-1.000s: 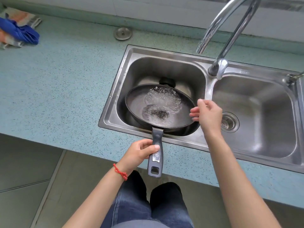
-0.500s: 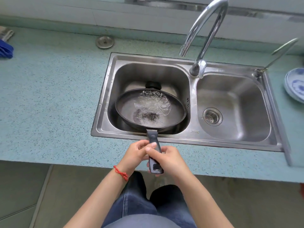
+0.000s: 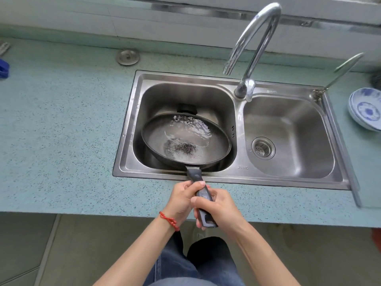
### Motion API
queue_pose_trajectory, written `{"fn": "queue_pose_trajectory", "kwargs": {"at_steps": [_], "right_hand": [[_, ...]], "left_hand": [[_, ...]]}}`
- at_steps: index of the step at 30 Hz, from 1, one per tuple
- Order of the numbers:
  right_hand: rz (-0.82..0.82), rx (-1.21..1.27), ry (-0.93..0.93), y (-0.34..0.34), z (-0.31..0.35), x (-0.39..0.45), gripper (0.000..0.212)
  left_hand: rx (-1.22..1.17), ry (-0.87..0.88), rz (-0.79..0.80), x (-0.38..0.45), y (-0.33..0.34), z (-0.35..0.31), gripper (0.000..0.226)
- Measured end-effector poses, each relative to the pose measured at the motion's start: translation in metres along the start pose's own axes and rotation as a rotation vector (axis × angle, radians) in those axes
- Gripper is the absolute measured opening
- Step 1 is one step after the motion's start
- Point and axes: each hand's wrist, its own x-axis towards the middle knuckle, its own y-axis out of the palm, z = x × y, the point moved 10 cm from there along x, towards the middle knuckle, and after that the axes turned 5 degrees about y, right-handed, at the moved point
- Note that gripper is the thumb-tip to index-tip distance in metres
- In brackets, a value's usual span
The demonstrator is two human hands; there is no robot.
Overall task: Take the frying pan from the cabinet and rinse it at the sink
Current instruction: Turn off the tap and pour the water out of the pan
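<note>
A round metal drain cover lies flat on the speckled blue-green countertop, well beyond the fingers and off to their left. Blue-and-white plates sit stacked at the far right edge, well apart from the fingers. A blue cloth shows partly at the far left edge

Bare forearms, a red cord bracelet on the left wrist, blue jeans.

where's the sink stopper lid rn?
Head view, upper left: the round metal stopper lid lies on the teal countertop, behind the left basin's back-left corner, well left of the faucet.
</note>
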Motion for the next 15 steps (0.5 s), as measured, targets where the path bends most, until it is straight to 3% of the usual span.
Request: {"fn": "queue_pose_trajectory", "kwargs": {"at_steps": [4,8,15], "right_hand": [[0.035,0.045,-0.021,0.001,-0.003,-0.01,0.007],[0.077,0.108,-0.076,0.003,-0.002,-0.025,0.012],[0.119,0.161,-0.181,0.001,0.004,-0.044,0.014]], "left_hand": [[0.053,0.049,-0.008,-0.008,0.0,-0.002,0.009],[0.102,0.089,-0.011,-0.021,0.003,-0.006,0.038],[-0.222,-0.056,0.014,-0.028,0.025,0.002,0.021]]}}
